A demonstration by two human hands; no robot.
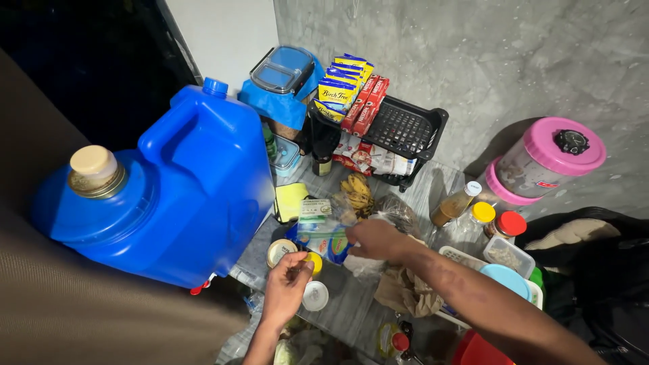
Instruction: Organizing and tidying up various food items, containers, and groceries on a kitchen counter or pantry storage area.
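Note:
My right hand point(374, 238) reaches in from the lower right and grips a clear plastic packet with blue and green print point(323, 236) on the grey counter. My left hand point(287, 287) comes up from the bottom edge with its fingers pinched together over a small yellow-lidded jar point(314, 261); whether it grips the jar I cannot tell. Beside that hand lie a round tan lid point(278, 251) and a white cap point(315, 295). Behind the packet sit a bunch of ripe bananas point(358, 191) and a clear bag point(397, 213).
A big blue water jug point(196, 182) and a blue round dispenser point(101, 209) fill the left. A black basket point(405, 128) with packets stands against the wall. A pink-lidded container point(547, 159), spice bottles point(460, 203), red-lidded jar point(508, 224), brown paper bag point(405, 290) crowd the right.

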